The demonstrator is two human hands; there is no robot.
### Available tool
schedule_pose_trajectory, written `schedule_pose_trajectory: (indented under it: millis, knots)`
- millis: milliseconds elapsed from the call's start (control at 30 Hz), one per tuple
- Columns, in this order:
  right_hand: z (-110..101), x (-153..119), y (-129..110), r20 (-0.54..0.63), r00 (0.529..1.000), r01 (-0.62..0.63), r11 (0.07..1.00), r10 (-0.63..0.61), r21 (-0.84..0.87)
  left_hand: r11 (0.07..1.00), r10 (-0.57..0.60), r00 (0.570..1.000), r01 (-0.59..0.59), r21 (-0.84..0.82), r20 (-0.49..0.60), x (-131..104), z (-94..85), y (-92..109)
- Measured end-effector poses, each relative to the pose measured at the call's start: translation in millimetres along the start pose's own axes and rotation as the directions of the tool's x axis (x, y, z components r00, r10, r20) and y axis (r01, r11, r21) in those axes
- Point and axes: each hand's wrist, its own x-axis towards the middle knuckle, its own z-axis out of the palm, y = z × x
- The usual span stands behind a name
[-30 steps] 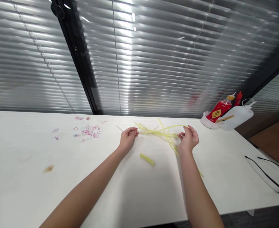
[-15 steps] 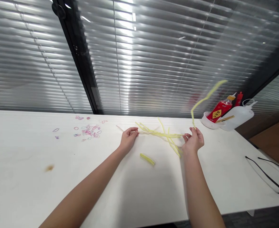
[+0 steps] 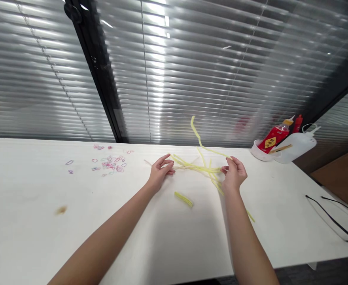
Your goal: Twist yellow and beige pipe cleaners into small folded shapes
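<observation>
My right hand (image 3: 234, 172) pinches one end of a yellow pipe cleaner (image 3: 200, 140), whose wavy length rises to the left above the table. Below it lies a loose pile of yellow pipe cleaners (image 3: 196, 167), crossing one another, with a few paler strands among them. My left hand (image 3: 161, 171) is at the pile's left end, its fingers apart and nothing visibly held. A short folded yellow bundle (image 3: 184, 199) rests nearer to me, between my forearms. Beside my right forearm shows the end of another yellow strand (image 3: 250, 215), the rest hidden behind the arm.
Small coloured rubber bands (image 3: 111, 164) lie scattered on the white table (image 3: 126, 245) at the left. A red-labelled bottle (image 3: 273, 137), a white bowl (image 3: 260, 152) and a white squeeze bottle (image 3: 298, 146) stand back right. Black glasses (image 3: 331, 219) lie right. Window blinds rise behind.
My right hand has moved slightly left, and its pipe cleaner has swung from pointing up-right to up-left. The fingers of my left hand have spread. A strand end now shows beside my right forearm.
</observation>
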Motion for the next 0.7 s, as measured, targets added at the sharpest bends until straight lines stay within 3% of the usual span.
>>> schedule_pose_trajectory:
  millis: [700]
  knots:
    - [0.7, -4.3, 4.6, 0.18, 0.977, 0.153, 0.963, -0.114, -0.221, 0.983, -0.011, 0.999, 0.004, -0.184, -0.036, 4.2, -2.8, -1.1]
